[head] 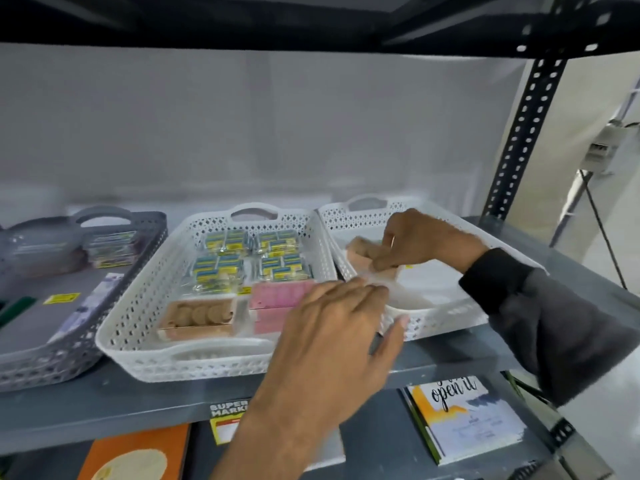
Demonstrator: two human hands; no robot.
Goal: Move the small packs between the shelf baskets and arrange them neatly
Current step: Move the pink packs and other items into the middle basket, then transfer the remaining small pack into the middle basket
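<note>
Two white perforated baskets stand side by side on a grey shelf. The middle basket (138, 306) holds several blue-and-yellow small packs (221, 265), a tan pack (197, 318) and a pink pack (277, 296). My right hand (426, 242) is inside the right basket (450, 315), pinched on a tan pack (362, 249) lifted above its floor. My left hand (332, 327) hovers flat, fingers spread, over the gap between the two baskets, its fingertips at clear wrapping near the right basket's rim; it grips nothing that I can see.
A grey basket (69, 355) with a few packs and cards sits at the left. A black perforated upright (530, 133) stands at the right rear. Booklets (464, 417) and an orange book (135, 452) lie on the shelf below. A dark shelf hangs overhead.
</note>
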